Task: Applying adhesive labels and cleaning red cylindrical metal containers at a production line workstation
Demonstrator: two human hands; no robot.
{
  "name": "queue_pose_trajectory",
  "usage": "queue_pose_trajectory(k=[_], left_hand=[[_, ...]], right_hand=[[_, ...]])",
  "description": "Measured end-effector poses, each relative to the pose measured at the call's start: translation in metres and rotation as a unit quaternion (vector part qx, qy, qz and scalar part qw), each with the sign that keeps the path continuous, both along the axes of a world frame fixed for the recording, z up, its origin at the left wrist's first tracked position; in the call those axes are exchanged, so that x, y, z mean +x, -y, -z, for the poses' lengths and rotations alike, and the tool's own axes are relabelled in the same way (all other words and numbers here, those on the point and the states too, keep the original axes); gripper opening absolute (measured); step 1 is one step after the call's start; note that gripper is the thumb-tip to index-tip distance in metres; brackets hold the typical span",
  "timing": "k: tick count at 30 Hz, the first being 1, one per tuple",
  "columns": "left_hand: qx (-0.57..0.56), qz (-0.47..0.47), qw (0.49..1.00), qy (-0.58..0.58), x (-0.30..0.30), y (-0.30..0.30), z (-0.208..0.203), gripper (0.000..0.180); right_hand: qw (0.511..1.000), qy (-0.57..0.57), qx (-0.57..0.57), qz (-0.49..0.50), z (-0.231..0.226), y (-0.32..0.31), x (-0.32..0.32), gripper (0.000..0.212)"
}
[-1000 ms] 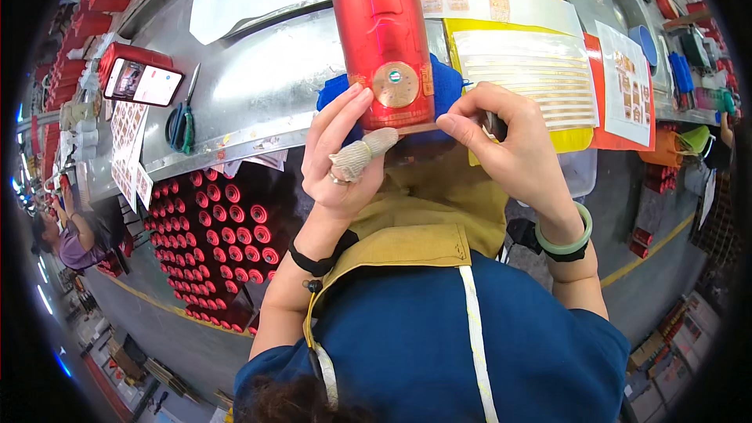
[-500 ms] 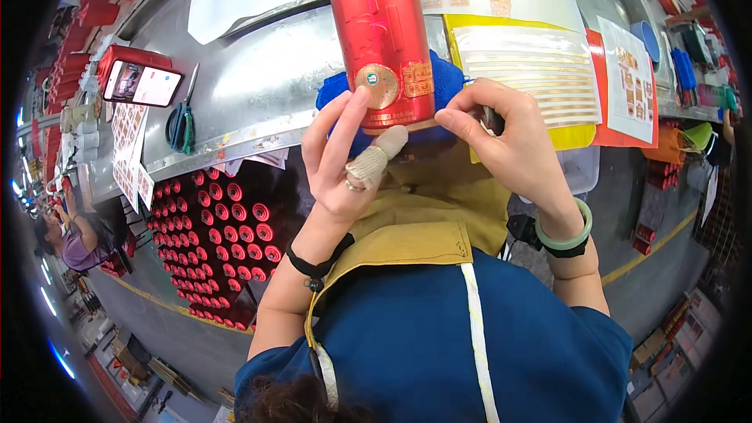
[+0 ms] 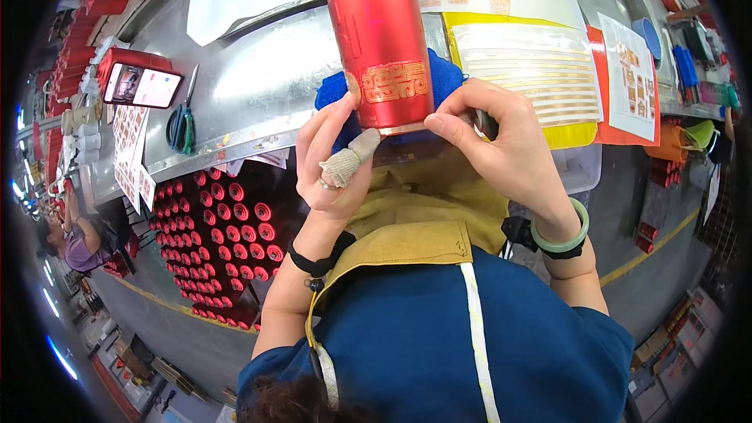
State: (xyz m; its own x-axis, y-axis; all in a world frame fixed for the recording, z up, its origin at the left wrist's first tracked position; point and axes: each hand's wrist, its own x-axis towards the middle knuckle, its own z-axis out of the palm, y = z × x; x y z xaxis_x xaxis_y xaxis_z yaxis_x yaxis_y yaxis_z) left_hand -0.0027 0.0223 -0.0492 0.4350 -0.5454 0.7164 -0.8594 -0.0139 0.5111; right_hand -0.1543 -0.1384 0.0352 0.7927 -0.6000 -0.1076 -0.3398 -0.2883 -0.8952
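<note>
A glossy red metal cylinder (image 3: 380,39), bottle-like, lies over a blue cloth (image 3: 446,82), its base end toward me. A gold patterned decal (image 3: 394,82) shows on its side. Along its base rim runs a thin gold strip (image 3: 406,129). My left hand (image 3: 333,160) grips the cylinder's lower left edge, fingertips on its side; the thumb wears a beige finger cover and touches the rim. My right hand (image 3: 497,125) is closed at the strip's right end, thumb pressed to the rim, its index fingertip hidden. A small dark object (image 3: 487,124) is tucked in that hand, too hidden to name.
At left lie a lit phone (image 3: 143,86) and scissors (image 3: 181,127). A sheet of gold strips (image 3: 526,70) rests on a yellow board (image 3: 570,135) at right, beside a decal sheet (image 3: 630,78). Below the metal table (image 3: 266,63) stand many red parts (image 3: 227,223).
The red cylinder has turned leftward: its round gold emblem has gone out of sight and the patterned decal now faces up. My left thumb has slid left along the rim.
</note>
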Motion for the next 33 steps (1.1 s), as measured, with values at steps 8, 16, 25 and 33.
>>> queue_pose_trajectory(k=[8,16,25,33], left_hand=[[-0.004,-0.01,0.995,0.099,-0.003,0.005,-0.009,0.03],[-0.015,0.084,0.994,0.073,0.006,0.012,-0.013,0.042],[-0.007,0.012,0.999,0.05,-0.003,0.002,-0.002,0.039],[-0.011,0.066,0.997,0.04,-0.003,0.017,-0.016,0.04]], right_hand=[[1.0,-0.008,-0.002,0.004,0.002,0.002,0.0,0.024],[1.0,-0.005,0.005,0.008,0.005,0.003,-0.001,0.024],[1.0,0.013,0.003,0.01,0.008,0.004,-0.004,0.021],[1.0,0.0,0.016,0.012,0.011,0.005,-0.003,0.024]])
